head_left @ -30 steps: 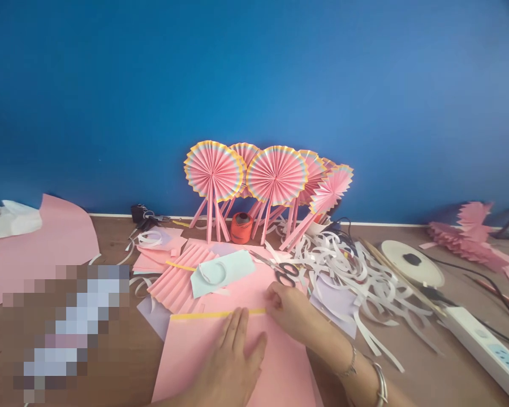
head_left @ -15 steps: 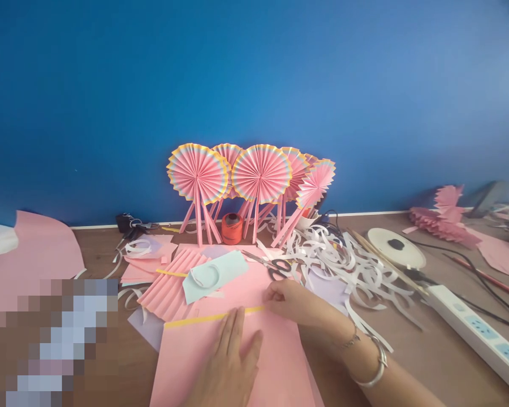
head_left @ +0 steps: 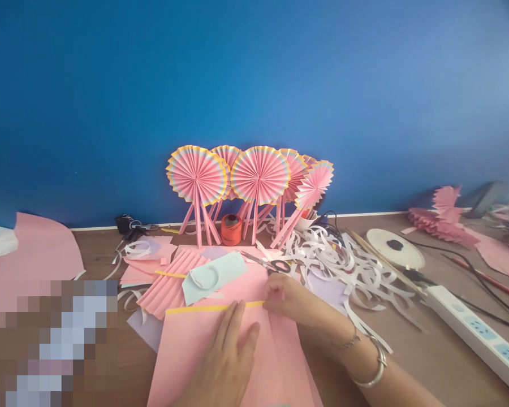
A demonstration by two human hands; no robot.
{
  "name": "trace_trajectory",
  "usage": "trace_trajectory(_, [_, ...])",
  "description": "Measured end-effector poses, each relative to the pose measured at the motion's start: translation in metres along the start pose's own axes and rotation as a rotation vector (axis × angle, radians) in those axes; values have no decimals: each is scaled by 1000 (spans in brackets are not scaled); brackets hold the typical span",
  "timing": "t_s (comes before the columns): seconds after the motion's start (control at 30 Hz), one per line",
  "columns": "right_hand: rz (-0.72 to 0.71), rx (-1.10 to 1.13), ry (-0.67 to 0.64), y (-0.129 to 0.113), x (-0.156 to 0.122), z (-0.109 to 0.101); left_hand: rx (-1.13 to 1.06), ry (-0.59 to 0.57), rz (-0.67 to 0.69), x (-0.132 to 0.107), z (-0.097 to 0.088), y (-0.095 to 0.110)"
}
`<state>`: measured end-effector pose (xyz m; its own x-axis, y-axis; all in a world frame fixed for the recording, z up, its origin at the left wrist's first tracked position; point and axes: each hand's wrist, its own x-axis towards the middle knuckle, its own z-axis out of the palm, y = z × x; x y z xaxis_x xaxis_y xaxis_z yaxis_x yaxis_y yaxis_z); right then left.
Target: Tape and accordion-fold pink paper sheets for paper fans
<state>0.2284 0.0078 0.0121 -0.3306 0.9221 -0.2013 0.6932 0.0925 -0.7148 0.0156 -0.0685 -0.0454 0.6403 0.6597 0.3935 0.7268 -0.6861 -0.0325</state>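
A pink paper sheet (head_left: 186, 350) lies in front of me, with a narrow yellow strip (head_left: 195, 309) along its far edge. My left hand (head_left: 229, 356) rests flat on the sheet, fingers extended, the fingertips at the yellow strip. At the strip's right end, my right hand (head_left: 286, 299) has its fingers curled and pinched together at the sheet's corner. Past the sheet are a pleated pink paper (head_left: 165, 288) and a light blue paper piece (head_left: 216, 277) bearing a white paper loop. Scissors (head_left: 271, 263) lie just beyond my right hand.
Several pink pleated paper fans (head_left: 260, 174) stand against the blue wall. An orange spool (head_left: 231, 229) sits between their legs. Curled white paper strips (head_left: 343, 260) heap at the right, near a pale round lid (head_left: 394, 249) and a power strip (head_left: 475, 339). A large pink sheet (head_left: 46, 254) lies left.
The pink sheet's strip edge has shifted slightly away from me on its right side, and my left hand has slid a little left. My right hand stays pinched at the corner.
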Motion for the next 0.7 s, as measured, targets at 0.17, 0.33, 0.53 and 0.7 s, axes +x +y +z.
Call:
trace_trajectory(0.17, [6,6,25,0,-1,-3,-333,-25,-99,16,-27,-12])
trace_trajectory(0.33, [-18,0,30,-9,-6,-2,-415,102,-244,33,-38,-37])
trace_trajectory(0.53, [-124,54,71,-29,-13,-2,-463,-23,-298,42,-32,-55])
trace_trajectory(0.7, [-102,226,41,-19,-6,-7,-501,-20,-424,44,-33,-57])
